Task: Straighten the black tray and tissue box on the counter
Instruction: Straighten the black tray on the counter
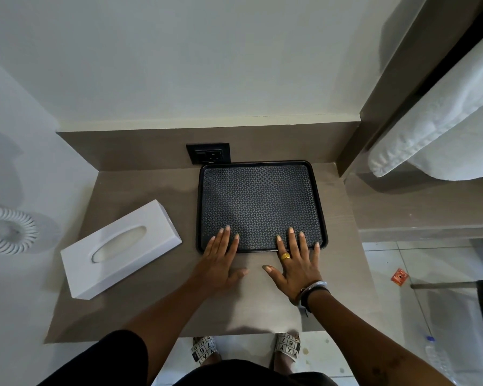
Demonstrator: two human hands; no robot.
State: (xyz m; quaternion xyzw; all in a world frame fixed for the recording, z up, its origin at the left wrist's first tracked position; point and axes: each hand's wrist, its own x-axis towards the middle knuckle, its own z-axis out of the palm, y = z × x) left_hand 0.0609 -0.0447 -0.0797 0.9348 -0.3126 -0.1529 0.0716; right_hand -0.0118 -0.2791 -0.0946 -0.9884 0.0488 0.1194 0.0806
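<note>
Both hands lie flat and spread wide on the desk (162, 299), gripping nothing: the left hand (219, 261) and right hand (296, 263) rest their fingertips over the black tray's (260, 204) near rim. At about nine o'clock from the tray, apart from it, the white tissue box (120, 249) sits skewed.

On the counter (140, 310), the tray (261, 204) lies right of the tissue box (120, 250), before the socket (208, 153).

Single head view, looking steeply down, close over counter (140, 310)
</note>
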